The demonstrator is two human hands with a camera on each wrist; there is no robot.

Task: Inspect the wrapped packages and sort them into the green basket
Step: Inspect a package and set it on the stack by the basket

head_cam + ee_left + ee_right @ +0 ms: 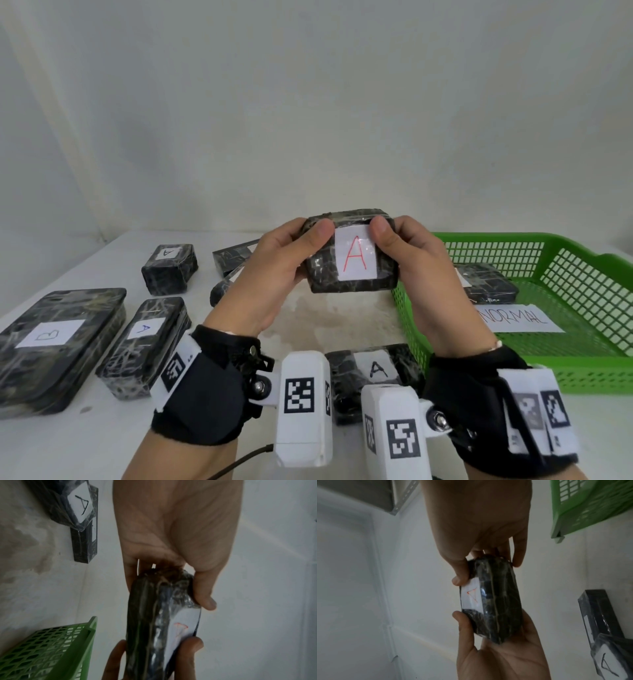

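Both hands' fingers (pixel 318 233) grip red-A package (pixel 352 255) aloft.

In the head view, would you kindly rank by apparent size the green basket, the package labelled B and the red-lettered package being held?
1. Green basket.
2. Package labelled B.
3. Red-lettered package, held up by the left hand and right hand.
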